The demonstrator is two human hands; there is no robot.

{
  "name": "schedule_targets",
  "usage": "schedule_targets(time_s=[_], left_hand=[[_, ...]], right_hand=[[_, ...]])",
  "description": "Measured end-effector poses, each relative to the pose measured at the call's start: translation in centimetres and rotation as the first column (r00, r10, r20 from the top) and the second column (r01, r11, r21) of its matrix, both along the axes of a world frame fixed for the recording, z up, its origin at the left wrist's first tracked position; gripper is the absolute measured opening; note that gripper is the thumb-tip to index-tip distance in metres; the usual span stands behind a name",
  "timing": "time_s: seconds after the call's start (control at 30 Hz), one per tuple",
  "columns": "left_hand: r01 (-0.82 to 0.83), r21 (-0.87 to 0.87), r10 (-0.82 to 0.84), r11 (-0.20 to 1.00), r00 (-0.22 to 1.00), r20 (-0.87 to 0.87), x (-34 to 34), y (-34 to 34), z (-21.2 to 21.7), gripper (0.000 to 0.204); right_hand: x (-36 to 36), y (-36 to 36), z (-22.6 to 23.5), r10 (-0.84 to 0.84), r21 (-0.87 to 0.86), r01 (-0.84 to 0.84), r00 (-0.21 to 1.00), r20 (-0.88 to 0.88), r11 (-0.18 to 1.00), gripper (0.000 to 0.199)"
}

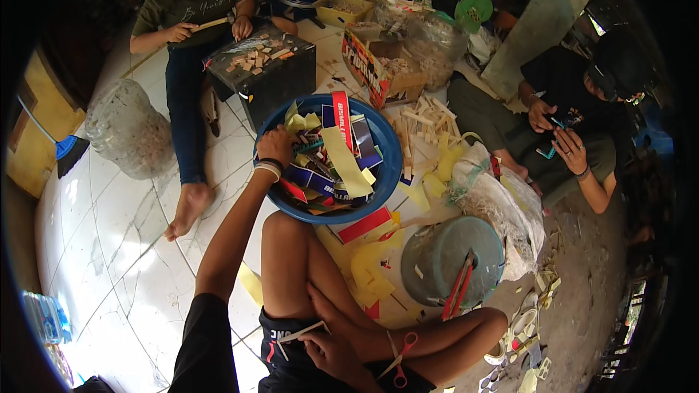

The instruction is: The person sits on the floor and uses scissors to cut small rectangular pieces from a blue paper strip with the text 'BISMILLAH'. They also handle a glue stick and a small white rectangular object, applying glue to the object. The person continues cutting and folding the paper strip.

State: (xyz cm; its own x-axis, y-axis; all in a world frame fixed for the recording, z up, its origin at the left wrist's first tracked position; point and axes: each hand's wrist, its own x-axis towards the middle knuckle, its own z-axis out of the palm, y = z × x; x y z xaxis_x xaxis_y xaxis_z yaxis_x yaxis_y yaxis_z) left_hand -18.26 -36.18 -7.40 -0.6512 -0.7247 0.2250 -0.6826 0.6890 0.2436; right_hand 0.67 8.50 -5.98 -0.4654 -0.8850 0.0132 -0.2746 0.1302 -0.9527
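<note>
The left hand (274, 147) reaches out to the left rim of one blue basin (387, 147); its fingers are curled at the rim among the cut strips (342, 156), but whether they pinch one cannot be told. The basin sits on the tiled floor (124, 225) just beyond the person's raised knee, heaped with yellow, blue and red strips. The right hand (331, 353) lies low on the lap, half closed around one thin pale stick (302, 332). One pair of red-handled scissors (397, 359) rests on the thigh just right of that hand. One upturned grey bucket (451, 258) stands right of the knee, two red sticks lying on it. Two other people sit across the floor, one far left and one right.
</note>
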Motion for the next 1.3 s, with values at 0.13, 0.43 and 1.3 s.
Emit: schedule_targets(time_s=[0.13,0.43,1.3], left_hand=[[-0.092,0.005,0.092,0.996,0.995,-0.039,-0.9,0.0,-2.0,0.030],[-0.092,-0.090,0.084,0.992,0.993,-0.088,-0.9,0.4,-2.9,0.035],[0.588,-0.083,-0.593,0.804,0.789,-0.160,-0.8,3.9,-1.6,0.026]], right_hand=[[0.0,0.2,0.1,-0.008,0.035,0.007,1.000,0.030,0.999,0.018],[-0.1,0.0,-0.2,-0.030,-0.008,0.030,0.999,0.013,1.000,0.015],[-0.1,-0.1,-1.1,-0.021,-0.027,0.022,0.998,0.059,0.999,0.012]])
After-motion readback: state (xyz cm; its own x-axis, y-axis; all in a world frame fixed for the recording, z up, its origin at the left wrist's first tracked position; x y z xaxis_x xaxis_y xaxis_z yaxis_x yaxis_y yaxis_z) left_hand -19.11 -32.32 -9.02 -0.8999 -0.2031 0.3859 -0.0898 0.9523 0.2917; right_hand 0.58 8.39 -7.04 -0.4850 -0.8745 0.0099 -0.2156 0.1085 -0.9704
